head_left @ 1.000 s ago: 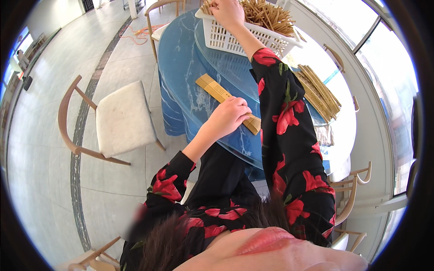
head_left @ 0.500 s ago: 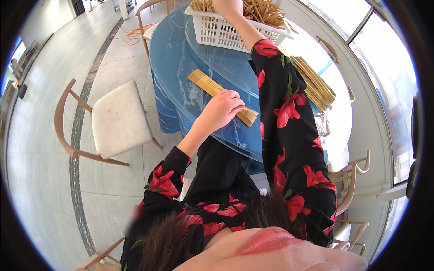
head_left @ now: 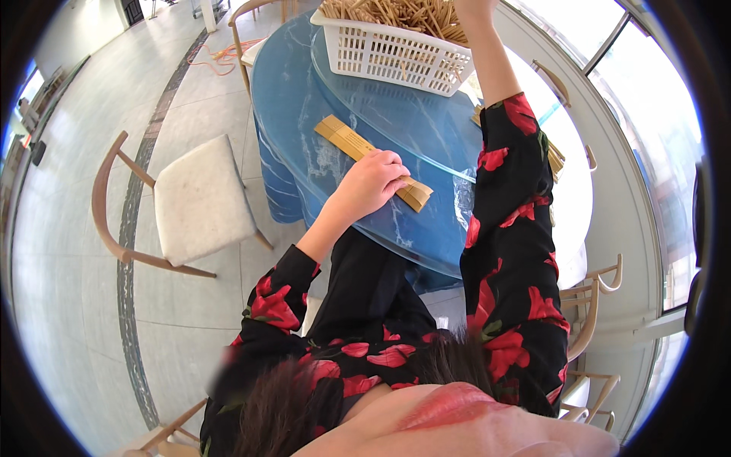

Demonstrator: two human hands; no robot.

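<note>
At the table's (head_left: 285, 99) near edge: one tan packet (head_left: 344, 137), my left hand (head_left: 371, 183) curled over it, gripping; too firm a press could, I judge, crease it. Behind: one white basket (head_left: 396, 61), sticks (head_left: 407, 19) heaped above its rim; a knock from my right arm (head_left: 512, 190) might spill some. Beside that arm: one clear wrapper (head_left: 463, 199), liable to drag. Top edge: right hand (head_left: 475, 7), cropped; its grip I cannot tell.

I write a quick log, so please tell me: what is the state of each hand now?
Left hand: closed, holding the flat tan paper sleeve.
Right hand: cannot be told; the picture's top edge cuts it off.
</note>
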